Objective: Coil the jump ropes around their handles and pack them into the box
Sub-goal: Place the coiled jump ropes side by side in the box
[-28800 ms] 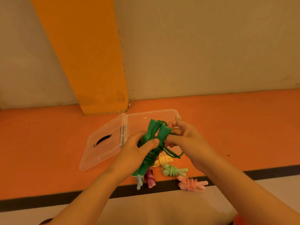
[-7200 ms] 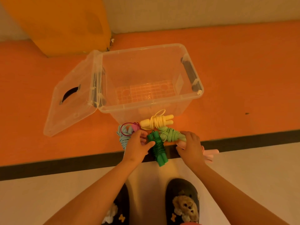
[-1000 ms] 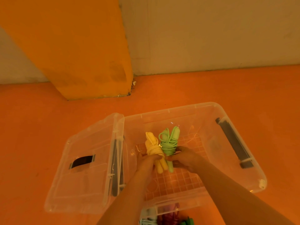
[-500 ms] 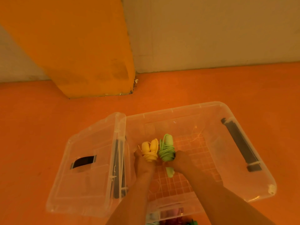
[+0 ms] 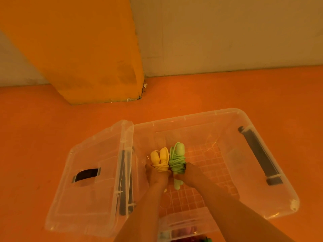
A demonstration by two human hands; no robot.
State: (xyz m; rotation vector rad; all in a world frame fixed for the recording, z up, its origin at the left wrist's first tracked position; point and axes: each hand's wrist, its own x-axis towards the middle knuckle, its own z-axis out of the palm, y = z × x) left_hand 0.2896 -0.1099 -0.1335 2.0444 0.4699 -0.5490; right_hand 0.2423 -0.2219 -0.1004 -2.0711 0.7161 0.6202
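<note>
Head view: both my hands down inside clear box on orange floor. My left hand closed around yellow jump rope, my right hand closed around light green jump rope. Bundles side by side, touching, over gridded box bottom toward 9 o'clock wall. Long axes run 6 to 12 o'clock; handle ends at 12. Hinged lid open flat at 9 o'clock. No readable writing or brand anywhere.
</note>
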